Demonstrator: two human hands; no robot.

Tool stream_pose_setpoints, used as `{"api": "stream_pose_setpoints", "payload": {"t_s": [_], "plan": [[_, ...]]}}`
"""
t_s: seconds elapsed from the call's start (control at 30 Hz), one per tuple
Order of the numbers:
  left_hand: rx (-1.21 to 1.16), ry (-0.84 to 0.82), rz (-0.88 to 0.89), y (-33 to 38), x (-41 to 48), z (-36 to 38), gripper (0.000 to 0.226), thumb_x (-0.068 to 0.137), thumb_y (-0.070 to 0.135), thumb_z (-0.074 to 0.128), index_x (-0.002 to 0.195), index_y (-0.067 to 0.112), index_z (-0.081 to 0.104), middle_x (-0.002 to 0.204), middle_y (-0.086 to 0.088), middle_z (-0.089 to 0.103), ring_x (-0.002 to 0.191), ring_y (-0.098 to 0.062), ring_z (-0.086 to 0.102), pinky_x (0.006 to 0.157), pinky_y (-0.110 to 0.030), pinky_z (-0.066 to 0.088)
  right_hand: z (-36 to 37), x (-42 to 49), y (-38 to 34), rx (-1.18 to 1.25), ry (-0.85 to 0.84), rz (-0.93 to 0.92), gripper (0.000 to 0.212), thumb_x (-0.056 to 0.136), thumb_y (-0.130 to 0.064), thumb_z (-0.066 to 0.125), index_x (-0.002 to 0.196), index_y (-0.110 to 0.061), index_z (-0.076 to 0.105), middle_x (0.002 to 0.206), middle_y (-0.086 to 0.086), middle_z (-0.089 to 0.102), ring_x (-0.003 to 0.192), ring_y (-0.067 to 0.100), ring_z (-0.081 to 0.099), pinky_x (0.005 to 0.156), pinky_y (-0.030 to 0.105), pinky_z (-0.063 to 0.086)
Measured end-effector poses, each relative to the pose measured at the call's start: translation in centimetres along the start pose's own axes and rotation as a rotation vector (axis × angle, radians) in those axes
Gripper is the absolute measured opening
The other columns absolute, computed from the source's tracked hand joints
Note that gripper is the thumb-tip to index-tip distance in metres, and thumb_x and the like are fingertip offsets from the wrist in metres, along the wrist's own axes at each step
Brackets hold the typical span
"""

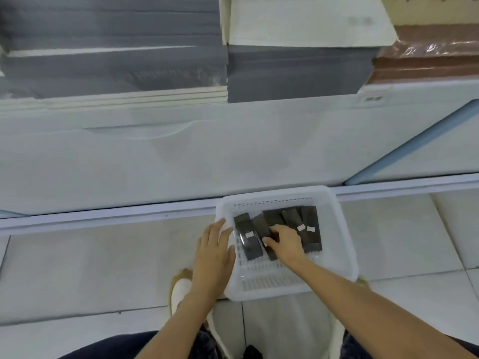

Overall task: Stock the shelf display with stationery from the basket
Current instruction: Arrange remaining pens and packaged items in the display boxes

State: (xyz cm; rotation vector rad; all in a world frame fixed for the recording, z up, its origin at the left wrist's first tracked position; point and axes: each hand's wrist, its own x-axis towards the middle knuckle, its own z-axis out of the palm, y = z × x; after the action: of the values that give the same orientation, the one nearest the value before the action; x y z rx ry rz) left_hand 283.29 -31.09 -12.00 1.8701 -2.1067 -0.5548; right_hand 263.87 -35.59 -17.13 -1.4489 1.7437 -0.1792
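A white perforated plastic basket sits on the tiled floor against the base of the shelf unit. Inside it lie several flat dark stationery packs, some with small white labels. My left hand rests with straight fingers on the basket's left rim. My right hand reaches into the basket, its fingers curled around one dark pack near the middle. The white shelf front rises above the basket.
On the shelf above are tall stacks of grey paper, a white box on another grey stack, and brown wrapped packs at the right. My shoes stand on the floor beside the basket.
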Motion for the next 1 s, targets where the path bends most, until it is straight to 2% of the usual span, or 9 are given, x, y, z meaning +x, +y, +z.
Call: {"api": "stream_pose_setpoints", "payload": {"t_s": [0.1, 0.2, 0.27, 0.33, 0.43, 0.53, 0.67, 0.87, 1.0], "plan": [[-0.125, 0.041, -0.031, 1.2, 1.1, 0.1, 0.026, 0.09, 0.011, 0.064, 0.115, 0.011, 0.063, 0.112, -0.004, 0.063, 0.101, -0.02, 0.058, 0.088, -0.029, 0.048, -2.8, 0.3, -0.3, 0.206, -0.102, -0.068, 0.011, 0.092, -0.026, 0.064, 0.086, -0.017, 0.065, 0.08, 0.001, 0.067, 0.076, 0.016, 0.063, 0.071, 0.032, 0.051], [-0.554, -0.134, -0.297, 3.8, 2.9, 0.4, 0.016, 0.096, 0.033, 0.055, 0.112, 0.028, 0.057, 0.101, 0.013, 0.063, 0.092, -0.002, 0.057, 0.079, -0.013, 0.043, -5.1, -0.6, -0.7, 0.451, -0.203, -0.14, 0.005, 0.09, -0.024, 0.067, 0.09, -0.023, 0.072, 0.088, 0.0, 0.073, 0.086, 0.017, 0.07, 0.082, 0.031, 0.058], [-0.83, -0.276, -0.446, 5.4, 3.9, 1.0, 0.018, 0.096, 0.038, 0.055, 0.106, 0.023, 0.06, 0.098, 0.006, 0.068, 0.092, -0.01, 0.065, 0.08, -0.023, 0.053, -5.6, -1.4, -0.9, 0.519, -0.295, -0.177, 0.007, 0.089, -0.024, 0.068, 0.093, -0.024, 0.074, 0.092, -0.002, 0.074, 0.089, 0.014, 0.071, 0.081, 0.024, 0.056], [-0.943, -0.264, -0.571, 6.3, 4.7, 1.6, 0.021, 0.098, 0.031, 0.054, 0.105, 0.014, 0.063, 0.099, -0.005, 0.07, 0.092, -0.021, 0.067, 0.085, -0.038, 0.056, -5.7, -1.8, -0.6, 0.517, -0.337, -0.182, 0.007, 0.09, -0.027, 0.067, 0.093, -0.027, 0.073, 0.089, -0.004, 0.073, 0.086, 0.009, 0.069, 0.077, 0.018, 0.053], [-0.991, -0.176, -0.695, 6.1, 5.0, 2.6, 0.019, 0.101, 0.027, 0.049, 0.106, 0.012, 0.059, 0.104, -0.009, 0.067, 0.094, -0.024, 0.064, 0.081, -0.038, 0.055, -5.4, -1.7, 0.9, 0.391, -0.039, -0.111, 0.012, 0.091, -0.033, 0.064, 0.103, -0.03, 0.067, 0.094, -0.011, 0.068, 0.091, 0.004, 0.064, 0.078, 0.017, 0.05], [-1.012, -0.203, -0.733, 5.6, 4.9, 3.2, 0.017, 0.102, 0.028, 0.046, 0.105, 0.015, 0.057, 0.101, -0.005, 0.07, 0.092, -0.021, 0.067, 0.079, -0.041, 0.058, -4.8, -1.5, 2.5, 0.244, 0.321, 0.148, 0.046, 0.088, -0.025, 0.069, 0.13, -0.02, 0.049, 0.126, -0.003, 0.055, 0.116, 0.016, 0.054, 0.101, 0.032, 0.046], [-0.955, -0.19, -0.743, 5.0, 4.4, 3.6, 0.016, 0.101, 0.03, 0.048, 0.095, 0.018, 0.058, 0.092, -0.001, 0.071, 0.086, -0.017, 0.068, 0.074, -0.036, 0.058, -2.9, -1.5, 3.2, 0.034, 0.243, 0.246, 0.081, 0.081, -0.021, 0.077, 0.146, -0.009, 0.028, 0.139, 0.013, 0.038, 0.127, 0.026, 0.038, 0.11, 0.039, 0.034], [-0.937, -0.232, -0.739, 4.5, 4.2, 3.9, 0.016, 0.1, 0.03, 0.049, 0.097, 0.018, 0.059, 0.099, -0.004, 0.07, 0.093, -0.022, 0.067, 0.086, -0.048, 0.056, -2.1, -1.4, 3.6, 0.117, 0.324, 0.224, 0.072, 0.078, -0.021, 0.079, 0.138, -0.012, 0.04, 0.136, 0.011, 0.038, 0.121, 0.023, 0.034, 0.105, 0.035, 0.038], [-0.967, -0.248, -0.757, 4.3, 4.1, 4.2, 0.016, 0.101, 0.03, 0.049, 0.099, 0.019, 0.06, 0.102, -0.009, 0.071, 0.095, -0.026, 0.068, 0.087, -0.051, 0.055, -2.0, -1.3, 3.4, 0.24, 0.339, 0.212, 0.061, 0.081, -0.02, 0.077, 0.132, -0.015, 0.042, 0.129, 0.009, 0.043, 0.116, 0.02, 0.044, 0.1, 0.032, 0.045]]}}
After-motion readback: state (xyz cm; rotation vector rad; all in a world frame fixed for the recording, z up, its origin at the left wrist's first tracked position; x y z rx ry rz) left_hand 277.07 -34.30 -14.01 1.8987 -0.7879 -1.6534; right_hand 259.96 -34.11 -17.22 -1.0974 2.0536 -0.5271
